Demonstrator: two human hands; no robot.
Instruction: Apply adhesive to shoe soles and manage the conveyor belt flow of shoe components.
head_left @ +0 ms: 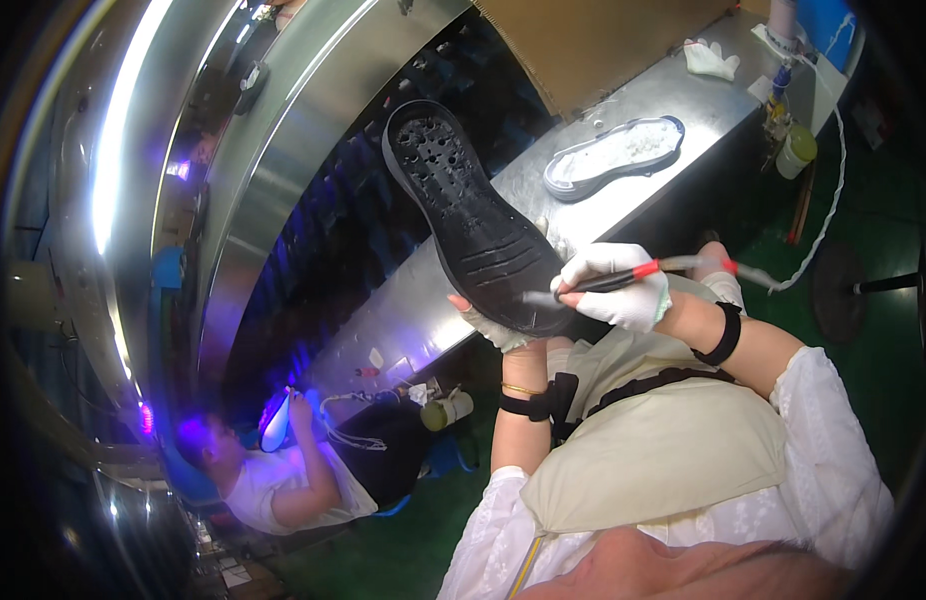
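My left hand (495, 327) grips the lower end of a black shoe sole (469, 212) and holds it up, its patterned face toward me. My right hand (619, 286), in a white glove, is shut on a thin pen-like tool (623, 277) with a red band and a trailing white cord. The tool's tip touches the sole's lower edge near my left fingers. A black strap wraps each of my wrists.
A second, pale sole (615, 154) lies on the steel bench (623, 100), with a white glove (712, 59) and a small bottle (796, 150) further right. Brown cardboard (603, 40) stands behind. Another person (293, 480) works at lower left under violet light.
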